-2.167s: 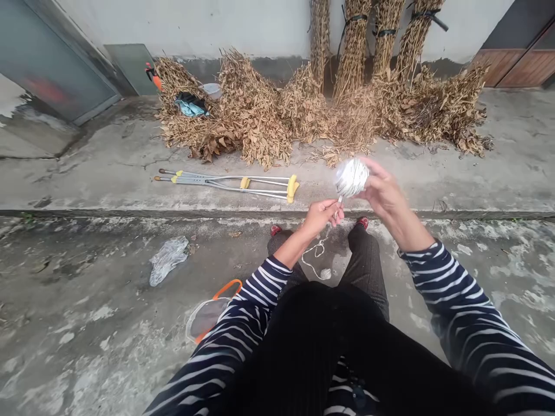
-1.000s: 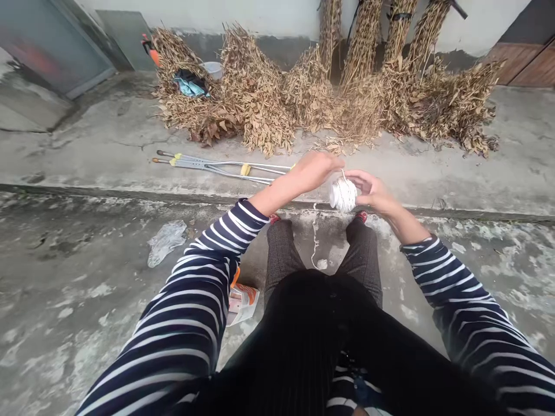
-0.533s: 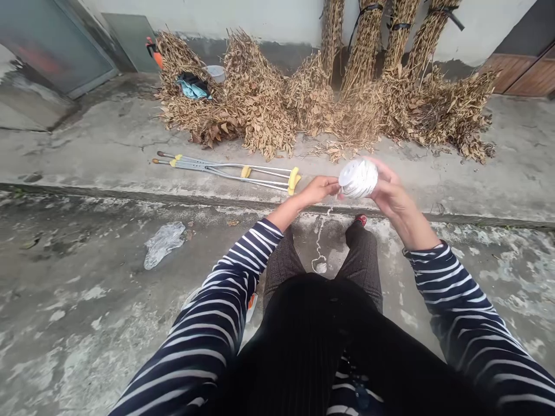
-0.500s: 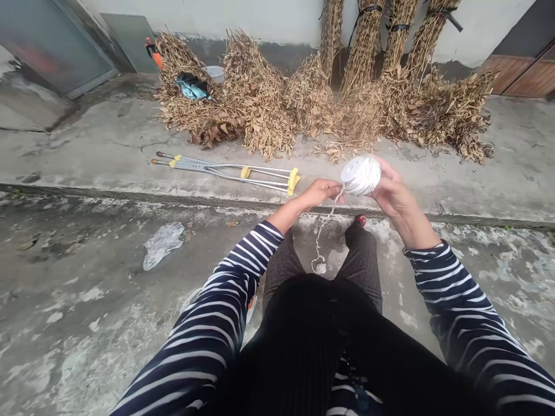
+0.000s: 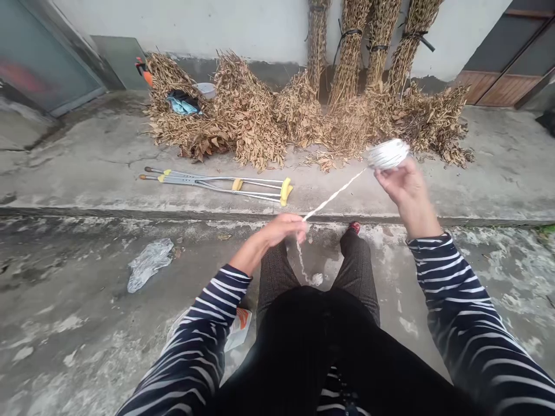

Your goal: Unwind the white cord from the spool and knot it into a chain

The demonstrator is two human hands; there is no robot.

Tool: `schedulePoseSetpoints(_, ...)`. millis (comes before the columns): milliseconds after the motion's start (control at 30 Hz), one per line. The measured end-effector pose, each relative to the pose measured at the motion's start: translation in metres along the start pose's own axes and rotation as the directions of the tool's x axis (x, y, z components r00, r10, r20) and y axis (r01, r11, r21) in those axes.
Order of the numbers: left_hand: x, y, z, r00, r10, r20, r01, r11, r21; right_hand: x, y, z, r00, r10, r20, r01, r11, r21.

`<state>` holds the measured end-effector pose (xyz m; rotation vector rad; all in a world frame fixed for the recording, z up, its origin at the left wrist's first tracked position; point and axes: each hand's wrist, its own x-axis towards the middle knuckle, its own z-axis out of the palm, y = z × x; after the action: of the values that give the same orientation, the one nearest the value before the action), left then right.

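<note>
My right hand grips a spool of white cord from below, up in front of the concrete step. A stretch of cord runs taut from the spool down to my left hand, whose fingers pinch it above my left knee. Below the left hand the cord hangs loose, with a small white clump at its end between my legs. My fingertips are slightly blurred.
Crutches with yellow pads lie on the step. Dry stalk piles line the wall, with tied bundles upright behind. A clear plastic bag lies on the lower ground, and a white-and-orange object sits beside my left leg.
My hands have moved apart: the left down and leftward with the cord, the right slightly up and rightward with the spool. The cord between them is now stretched straight. The view has shifted slightly.
</note>
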<state>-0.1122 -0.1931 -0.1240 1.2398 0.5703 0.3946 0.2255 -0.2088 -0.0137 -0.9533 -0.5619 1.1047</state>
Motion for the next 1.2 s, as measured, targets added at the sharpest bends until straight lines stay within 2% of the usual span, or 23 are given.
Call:
schedulePoseSetpoints(67,-0.009,0.021,-0.032,0.995,0.041,-0.095,-0.037,0.998,0.046,-0.007,-0.017,0.008,0.998,-0.060,-0.020,0.061,0.997,0.052)
schedulePoseSetpoints(167,-0.009,0.044,-0.073,0.948,0.143,-0.283,-0.097,0.981,0.170,-0.023,-0.045,0.025,0.990,-0.137,0.029,0.135,0.989,0.062)
schedulePoseSetpoints(233,0.003,0.046,-0.087,0.897,0.134,-0.420,-0.005,0.956,0.294,-0.034,-0.057,0.036,0.980,-0.171,0.105,0.166,0.985,0.047)
schedulePoseSetpoints(267,0.013,0.043,-0.088,0.864,0.117,-0.490,0.067,0.937,0.342,-0.038,-0.060,0.040,0.973,-0.180,0.144,0.175,0.984,0.045)
schedulePoseSetpoints(333,0.036,0.032,-0.078,0.786,0.104,-0.610,0.194,0.895,0.402,-0.045,-0.058,0.046,0.963,-0.164,0.213,0.159,0.986,0.043)
schedulePoseSetpoints(367,0.049,0.025,-0.068,0.757,0.123,-0.642,0.215,0.881,0.423,-0.047,-0.053,0.048,0.960,-0.144,0.242,0.140,0.990,0.035)
schedulePoseSetpoints(433,0.072,0.014,-0.040,0.731,0.186,-0.657,0.166,0.885,0.436,-0.047,-0.038,0.050,0.955,-0.088,0.284,0.098,0.995,-0.022)
schedulePoseSetpoints(500,0.090,0.011,-0.005,0.749,0.236,-0.619,-0.009,0.938,0.346,-0.044,-0.019,0.049,0.954,-0.024,0.298,0.061,0.992,-0.114)
schedulePoseSetpoints(567,0.103,0.016,0.030,0.788,0.296,-0.539,-0.239,0.955,0.176,-0.039,0.000,0.048,0.958,0.043,0.285,0.013,0.982,-0.191)
schedulePoseSetpoints(633,0.111,0.026,0.059,0.778,0.382,-0.498,-0.405,0.912,0.066,-0.034,0.018,0.046,0.957,0.118,0.266,-0.057,0.972,-0.228)
schedulePoseSetpoints(700,0.117,0.034,0.077,0.741,0.435,-0.512,-0.483,0.874,0.043,-0.031,0.030,0.044,0.951,0.178,0.253,-0.118,0.965,-0.235)
schedulePoseSetpoints(767,0.119,0.037,0.083,0.710,0.447,-0.544,-0.496,0.866,0.064,-0.028,0.037,0.042,0.947,0.214,0.242,-0.157,0.960,-0.233)
schedulePoseSetpoints(833,0.117,0.034,0.081,0.708,0.438,-0.555,-0.468,0.879,0.096,-0.028,0.038,0.040,0.945,0.230,0.233,-0.174,0.956,-0.237)
schedulePoseSetpoints(1000,0.103,0.021,0.069,0.806,0.358,-0.472,-0.347,0.931,0.112,-0.034,0.032,0.037,0.932,0.235,0.276,-0.158,0.949,-0.275)
schedulePoseSetpoints(1200,0.083,0.006,0.074,0.883,0.247,-0.399,-0.244,0.968,0.060,-0.027,0.024,0.035,0.945,0.130,0.301,-0.046,0.962,-0.269)
